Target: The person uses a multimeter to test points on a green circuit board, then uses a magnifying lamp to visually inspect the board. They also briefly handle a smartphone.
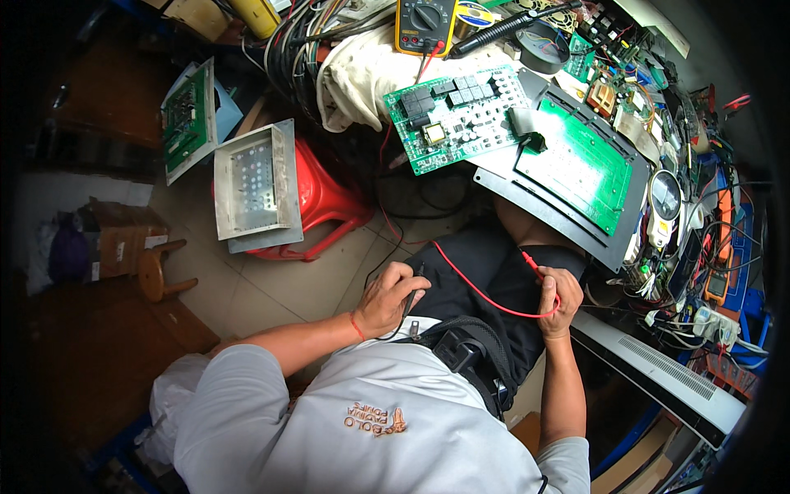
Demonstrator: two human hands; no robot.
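Observation:
My left hand point(385, 301), with a red string at the wrist, is closed on a black test probe point(409, 303) over my lap. In my closed right hand point(562, 303) is a red test probe point(531, 263), its tip pointing up and away. A red lead point(473, 286) loops from that hand across my dark trousers. Both probes are apart from the boards. Beyond them, a yellow multimeter point(425, 18) stands at the bench's back with leads plugged in. A green circuit board point(453, 117) with black relays lies beside a dark panel point(555, 216) carrying another green board point(588, 165).
A red stool point(325, 193) at left bears a metal tray-like housing point(257, 183). Behind it leans another framed board point(188, 122). A small wooden stool point(156, 273) stands on the floor. Cables, a magnifier-like round tool point(663, 202) and loose parts crowd the right side.

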